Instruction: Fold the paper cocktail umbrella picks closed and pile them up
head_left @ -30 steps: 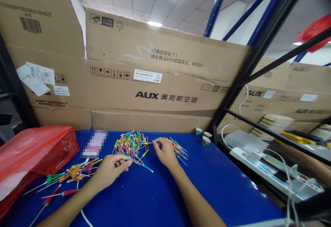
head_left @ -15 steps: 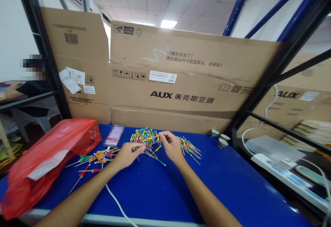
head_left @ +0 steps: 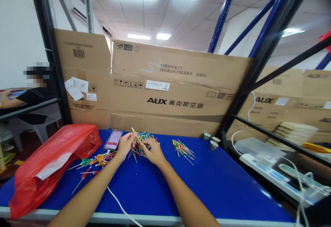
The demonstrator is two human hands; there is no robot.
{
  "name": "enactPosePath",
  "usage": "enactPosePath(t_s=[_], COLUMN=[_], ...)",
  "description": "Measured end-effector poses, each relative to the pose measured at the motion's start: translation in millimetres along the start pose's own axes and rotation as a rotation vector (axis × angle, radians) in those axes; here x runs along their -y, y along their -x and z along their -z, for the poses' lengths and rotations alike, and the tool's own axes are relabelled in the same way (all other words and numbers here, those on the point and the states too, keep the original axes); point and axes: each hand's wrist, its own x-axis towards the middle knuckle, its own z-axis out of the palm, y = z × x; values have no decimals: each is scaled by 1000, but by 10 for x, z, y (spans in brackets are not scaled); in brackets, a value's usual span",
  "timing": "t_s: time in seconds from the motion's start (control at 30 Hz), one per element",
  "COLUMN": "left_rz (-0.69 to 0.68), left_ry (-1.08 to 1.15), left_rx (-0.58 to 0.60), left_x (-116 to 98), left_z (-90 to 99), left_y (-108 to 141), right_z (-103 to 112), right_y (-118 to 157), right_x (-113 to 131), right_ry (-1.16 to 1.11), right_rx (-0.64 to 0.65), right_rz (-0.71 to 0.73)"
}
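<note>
My left hand [head_left: 126, 144] is closed in a pinch on a folded cocktail umbrella [head_left: 133, 129], whose yellow tip points up past the fingers. Beside it, my right hand [head_left: 153, 151] has its thumb and fingers together at the front of a pile of folded cocktail umbrellas [head_left: 149, 136]. Whatever those fingers grip is too small to make out. Both hands partly cover this pile. Further right lies a smaller bunch of folded cocktail umbrellas [head_left: 183, 150], sticks toward me. Left of my left hand, several partly opened paper umbrellas [head_left: 100, 158] in orange, green and red lie loosely.
A red plastic bag [head_left: 57, 161] covers the table's left side. A phone [head_left: 115, 140] with a white cable [head_left: 116, 199] lies behind the loose umbrellas. Small cups [head_left: 214, 145] stand back right. Cardboard [head_left: 168, 116] walls the back; a power strip [head_left: 274, 178] is at right. Another person sits far left.
My hands have shifted left and closer together. A yellow-tipped umbrella now sticks up from my left hand. My right hand has left the side near the smaller bunch. The view has tilted up and turned right.
</note>
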Motion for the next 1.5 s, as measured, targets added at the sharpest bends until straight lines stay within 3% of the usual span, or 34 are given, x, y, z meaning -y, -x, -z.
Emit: enactPosePath(t_s=[0.13,0.33,0.4,0.57,0.7,1.0,1.27,1.33,1.5], left_rz=[-47,-157,-205,-319,-391,-376,-366,-283,-13], left_ry=[-126,-379,-484,-596,-630,-674,-620,-483,-90], left_rx=[-5,161,154,164,196,243,225,160,79], left_x=[8,-64,-70,-50,-56,-163,-185,-153,-44], left_z=[41,-17,-18,16,15,5,185,195,85], left_y=[100,239,262,267,271,290,184,159,162], right_z=[119,83,83,160,139,90,315,337,177], right_y=[52,29,19,8,27,35,-65,-25,201], right_x=[-59,-150,-166,-204,-233,-220,-266,-255,-112], right_ry=[-12,-431,-472,-516,-517,-499,-401,-351,-133], right_rx=[-1,65,77,-12,55,66,-67,22,499], right_rz=[-40,-157,-177,-207,-210,-195,-186,-163,-74])
